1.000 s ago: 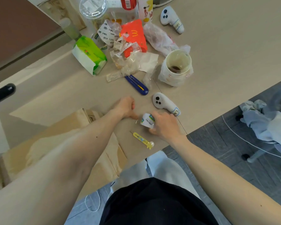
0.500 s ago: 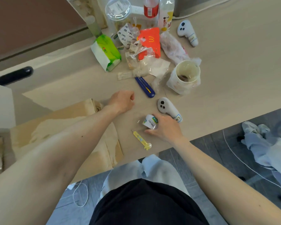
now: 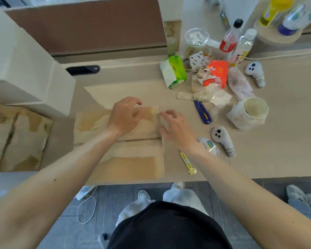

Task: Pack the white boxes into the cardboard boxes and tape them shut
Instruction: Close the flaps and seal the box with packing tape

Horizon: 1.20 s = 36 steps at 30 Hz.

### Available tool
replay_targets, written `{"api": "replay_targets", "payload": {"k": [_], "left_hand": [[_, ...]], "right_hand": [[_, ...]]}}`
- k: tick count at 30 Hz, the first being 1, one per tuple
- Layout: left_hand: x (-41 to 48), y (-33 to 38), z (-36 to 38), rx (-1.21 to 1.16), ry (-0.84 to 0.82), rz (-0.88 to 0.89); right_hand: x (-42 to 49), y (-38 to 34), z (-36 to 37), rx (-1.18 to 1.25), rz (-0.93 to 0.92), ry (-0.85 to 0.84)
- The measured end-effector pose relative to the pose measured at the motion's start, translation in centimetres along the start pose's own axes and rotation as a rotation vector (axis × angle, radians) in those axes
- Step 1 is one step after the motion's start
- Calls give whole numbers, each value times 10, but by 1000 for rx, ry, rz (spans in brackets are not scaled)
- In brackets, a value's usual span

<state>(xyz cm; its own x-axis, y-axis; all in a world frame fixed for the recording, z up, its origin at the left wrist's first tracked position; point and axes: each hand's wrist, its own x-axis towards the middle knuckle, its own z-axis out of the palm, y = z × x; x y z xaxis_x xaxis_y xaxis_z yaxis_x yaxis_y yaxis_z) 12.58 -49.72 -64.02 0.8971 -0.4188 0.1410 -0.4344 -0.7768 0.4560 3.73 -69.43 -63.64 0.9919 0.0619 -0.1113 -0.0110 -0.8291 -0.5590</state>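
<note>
One cardboard box (image 3: 133, 159): flat at the near edge of the table (image 3: 285, 141), flaps closed, contents hidden; brown board with pale, ragged patches where the surface has peeled.
Clear tape (image 3: 158, 126): glossy strip down the box's right edge.
Right hand (image 3: 178, 130): fingers fairly straight and spread, laid on that taped edge, gripping nothing.
Left hand (image 3: 124, 117): palm down on the box top, fingers bent toward the far right corner; too blurred to tell whether they pinch the tape.
Tape roll (image 3: 209, 146): small, white with blue-green print, on its side just beside the right wrist.
Yellow cutter (image 3: 188, 163): slim plastic, just right of the box.
Blue knife (image 3: 202, 112): near the box's far right corner.
Paper cup (image 3: 253, 110): round, open-topped, wrapped in crumpled clear plastic; contents unclear.
White boxes (image 3: 29, 72): large, smooth, matte, at far left.
Other cardboard boxes (image 3: 22, 137): below those, shut, similarly torn.
</note>
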Motion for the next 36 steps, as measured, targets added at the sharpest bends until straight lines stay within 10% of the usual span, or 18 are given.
{"api": "replay_targets", "payload": {"k": [6,17,29,36], "left_hand": [[-82,-70,-28,85,-164,-212],[-136,-128,-39,-21,-272,-368],[-143,-126,-46,-514,-71,-524],[-142,-122,-49,-434,-101,-500]], "right_hand": [[-3,-84,79,-148,-231,-138],[-22,-63,89,-360,54,-54],[-27,-48,62,309,413,-57],[-28,-50,68,274,354,-11]]}}
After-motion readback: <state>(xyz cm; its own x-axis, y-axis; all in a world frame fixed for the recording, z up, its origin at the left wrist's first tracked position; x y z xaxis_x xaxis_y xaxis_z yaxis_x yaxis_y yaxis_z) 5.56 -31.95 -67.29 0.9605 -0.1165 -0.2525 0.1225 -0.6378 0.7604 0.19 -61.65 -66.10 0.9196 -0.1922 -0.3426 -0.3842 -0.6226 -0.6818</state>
